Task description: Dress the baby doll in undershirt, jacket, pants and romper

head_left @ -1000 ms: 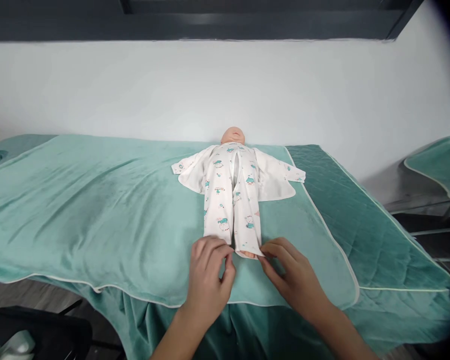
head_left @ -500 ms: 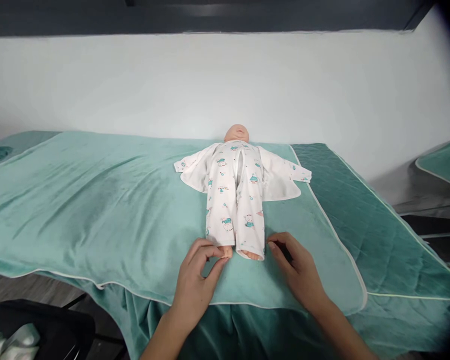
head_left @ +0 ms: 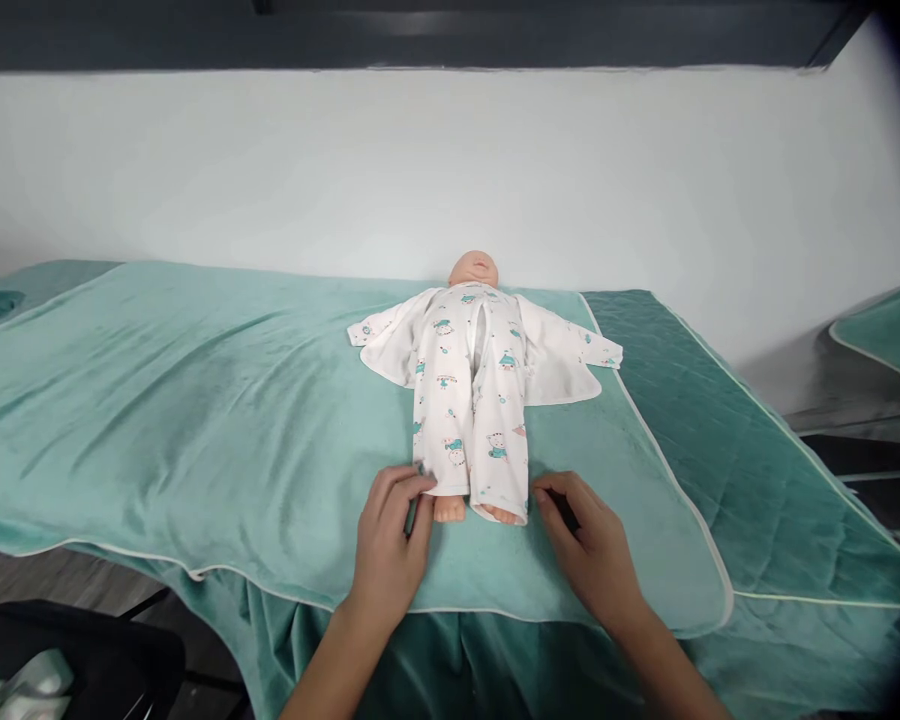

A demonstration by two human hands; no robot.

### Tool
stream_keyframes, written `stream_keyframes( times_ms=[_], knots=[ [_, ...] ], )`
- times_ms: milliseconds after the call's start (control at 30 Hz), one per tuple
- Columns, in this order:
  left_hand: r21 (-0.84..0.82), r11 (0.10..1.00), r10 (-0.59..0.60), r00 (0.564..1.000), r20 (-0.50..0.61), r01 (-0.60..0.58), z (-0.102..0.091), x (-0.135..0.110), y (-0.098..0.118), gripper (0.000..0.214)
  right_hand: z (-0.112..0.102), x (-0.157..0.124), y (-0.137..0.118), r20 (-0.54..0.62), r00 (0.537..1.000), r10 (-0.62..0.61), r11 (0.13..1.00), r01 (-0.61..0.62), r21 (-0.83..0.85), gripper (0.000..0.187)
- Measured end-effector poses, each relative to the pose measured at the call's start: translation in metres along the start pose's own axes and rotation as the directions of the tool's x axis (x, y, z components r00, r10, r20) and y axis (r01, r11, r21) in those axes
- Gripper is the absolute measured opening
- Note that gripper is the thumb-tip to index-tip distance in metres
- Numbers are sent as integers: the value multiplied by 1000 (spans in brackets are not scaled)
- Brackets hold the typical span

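Observation:
A baby doll lies on its back on a light green blanket (head_left: 270, 450), its head (head_left: 474, 268) at the far side. It wears a white printed jacket (head_left: 559, 365) with spread sleeves and matching trousers (head_left: 499, 410). My left hand (head_left: 391, 540) is closed, thumb and forefinger pinching the hem of the left-hand trouser leg. Below that hem shows a bare foot (head_left: 450, 508); the other foot (head_left: 501, 514) peeks out of its cuff. My right hand (head_left: 592, 548) has thumb and forefinger together right beside the right-hand cuff; whether cloth is between them I cannot make out.
A darker green quilted cover (head_left: 795, 500) lies under the blanket and hangs over the front edge. Behind the bed is a white wall (head_left: 450, 170). A black chair (head_left: 112, 650) with folded cloth items (head_left: 34, 680) stands at the lower left.
My left hand has gone from the doll's foot to the trouser hem just above it, uncovering the foot. The right hand stays beside the other cuff, nearly unmoved.

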State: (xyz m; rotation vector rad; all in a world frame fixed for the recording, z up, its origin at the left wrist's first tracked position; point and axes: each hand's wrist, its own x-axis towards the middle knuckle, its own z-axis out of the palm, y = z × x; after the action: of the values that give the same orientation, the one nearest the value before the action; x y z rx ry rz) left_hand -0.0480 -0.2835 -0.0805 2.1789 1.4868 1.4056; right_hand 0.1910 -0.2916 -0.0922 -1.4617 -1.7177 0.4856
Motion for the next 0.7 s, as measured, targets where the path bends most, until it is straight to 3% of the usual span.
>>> stream_keyframes(
  times_ms=[133, 233, 333, 433, 567, 700],
  knots=[
    [-71, 996, 49, 995, -84, -55, -10, -6, 7, 24, 0, 0, -1, 0, 1000, -16, 1000, 16, -2, 11],
    [-118, 990, 73, 997, -1, -73, -19, -8, 3, 23, 0, 0, -1, 1, 1000, -19, 1000, 19, -7, 11],
    [-161, 986, -39, 999, 27, 43, -19, 4, -15, 15, 1, 6, 5, -48, 998, -28, 999, 27, -17, 11],
    [5, 986, -169, 985, 23, 169, -12, 36, -41, 15, 3, 25, 16, -78, 993, -86, 990, 77, -116, 24],
    [291, 955, -1, 982, 186, -55, 8, 89, -71, 31, 8, 69, 27, -5, 982, -191, 937, 181, -298, 37],
    [267, 933, 127, 915, 383, -241, 27, 123, -85, 35, 11, 109, 30, 94, 953, -287, 877, 301, -375, 32]
  ],
)
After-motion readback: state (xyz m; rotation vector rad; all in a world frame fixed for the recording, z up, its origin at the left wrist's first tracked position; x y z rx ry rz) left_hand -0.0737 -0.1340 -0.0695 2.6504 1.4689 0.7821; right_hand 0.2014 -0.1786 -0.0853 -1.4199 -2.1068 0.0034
